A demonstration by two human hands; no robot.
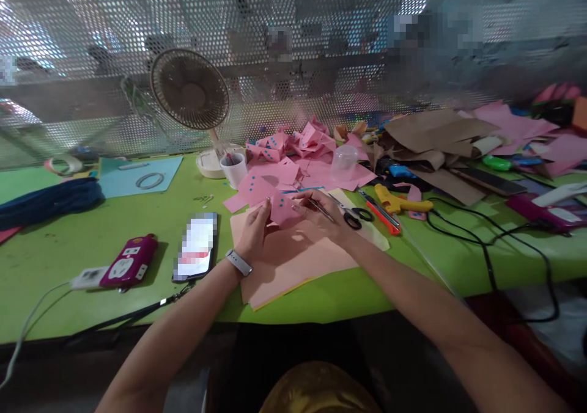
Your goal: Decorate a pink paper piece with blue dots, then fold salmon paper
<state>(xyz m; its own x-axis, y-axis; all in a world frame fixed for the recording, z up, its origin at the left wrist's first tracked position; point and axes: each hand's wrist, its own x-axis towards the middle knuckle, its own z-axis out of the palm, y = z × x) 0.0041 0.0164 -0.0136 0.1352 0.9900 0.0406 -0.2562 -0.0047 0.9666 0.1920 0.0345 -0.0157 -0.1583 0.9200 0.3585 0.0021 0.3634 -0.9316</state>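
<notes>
My left hand point(255, 228), with a pale watch band on its wrist, pinches a folded pink paper piece point(285, 210) marked with blue dots. At the piece's right edge is my right hand point(323, 214), its fingers closed around a thin, dark, pen-like tool point(322, 209) whose kind I cannot make out. Both hands are above peach paper sheets point(293, 266). Just beyond them lies another pink paper piece point(252, 187) with blue dots. Scissors point(358, 216) with black handles rest right of my right hand, beside an orange utility knife point(383, 213).
A yellow glue gun point(398, 201) with a black cord lies at the right. Crumpled pink paper point(316, 139) and brown paper point(435, 133) are piled behind. A white cup point(234, 170), a fan point(189, 90), a phone point(196, 246) and a purple power strip point(131, 260) stand leftward.
</notes>
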